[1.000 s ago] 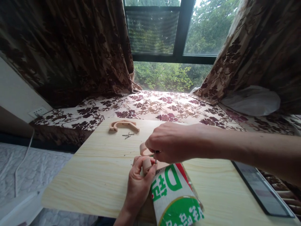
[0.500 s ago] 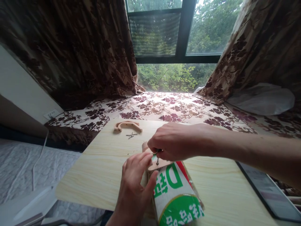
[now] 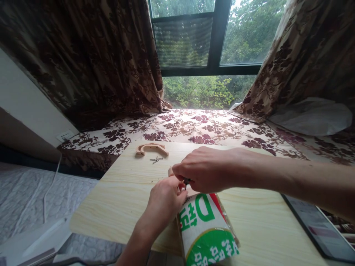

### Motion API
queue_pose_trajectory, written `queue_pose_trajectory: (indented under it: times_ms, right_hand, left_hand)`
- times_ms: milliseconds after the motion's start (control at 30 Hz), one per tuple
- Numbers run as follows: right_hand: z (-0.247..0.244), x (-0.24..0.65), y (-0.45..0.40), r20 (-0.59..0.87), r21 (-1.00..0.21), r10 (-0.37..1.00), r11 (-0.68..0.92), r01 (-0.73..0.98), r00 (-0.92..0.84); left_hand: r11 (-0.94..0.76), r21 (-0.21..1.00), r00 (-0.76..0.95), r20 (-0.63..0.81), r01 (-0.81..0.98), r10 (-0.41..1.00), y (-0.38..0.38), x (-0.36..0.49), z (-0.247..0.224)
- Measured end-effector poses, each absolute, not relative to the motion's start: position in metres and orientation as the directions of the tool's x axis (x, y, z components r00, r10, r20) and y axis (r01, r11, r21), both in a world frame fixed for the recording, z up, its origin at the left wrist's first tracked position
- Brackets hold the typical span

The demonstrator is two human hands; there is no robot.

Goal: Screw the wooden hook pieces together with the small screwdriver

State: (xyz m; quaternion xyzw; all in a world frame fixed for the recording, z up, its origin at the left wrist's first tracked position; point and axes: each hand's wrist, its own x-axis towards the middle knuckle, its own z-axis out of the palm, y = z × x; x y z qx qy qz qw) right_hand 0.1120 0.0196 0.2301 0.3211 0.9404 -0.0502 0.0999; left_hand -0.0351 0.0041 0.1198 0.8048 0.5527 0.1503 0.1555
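My right hand (image 3: 205,168) is closed around a small screwdriver (image 3: 187,181), mostly hidden in the fist, its metal tip pointing down. My left hand (image 3: 168,194) has its thumb and fingertips pinched together at the lower end of that tip; whatever they pinch is too small to make out. Under both hands lies a curved light wooden piece (image 3: 193,191), largely covered by the fingers. It rests on a white, green and red printed package (image 3: 206,229). Farther back on the table stand wooden hook-shaped pieces (image 3: 152,147), with several small screws (image 3: 156,160) in front of them.
The light wood-grain table (image 3: 119,199) bears all of this. A tablet (image 3: 316,225) lies at its right edge. Beyond are a floral-covered window seat (image 3: 191,127), patterned curtains (image 3: 111,55) and a clear plastic bag (image 3: 313,116). A quilted bed surface (image 3: 24,192) is at the left.
My left hand has moved from lying spread beside the wooden piece to pinching at the screwdriver's tip. My right hand still grips the screwdriver in nearly the same place.
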Motion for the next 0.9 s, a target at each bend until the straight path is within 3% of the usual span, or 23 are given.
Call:
queue_pose_trajectory:
  times_ms: [433,733,900]
  right_hand:
    - [0.228,0.110,0.021,-0.203,-0.066,0.606,0.775,0.629,-0.769]
    - [0.240,0.114,0.022,-0.157,0.033,0.588,0.806,0.590,-0.794]
    - [0.235,0.111,0.020,-0.170,0.010,0.564,0.821,0.571,-0.808]
  left_hand:
    - [-0.352,0.329,0.369,0.012,0.876,0.929,0.007,-0.030,0.127]
    - [-0.374,0.288,0.383,0.026,0.882,0.923,0.004,-0.028,0.133]
    - [-0.369,0.292,0.377,0.031,0.882,0.926,0.005,-0.028,0.130]
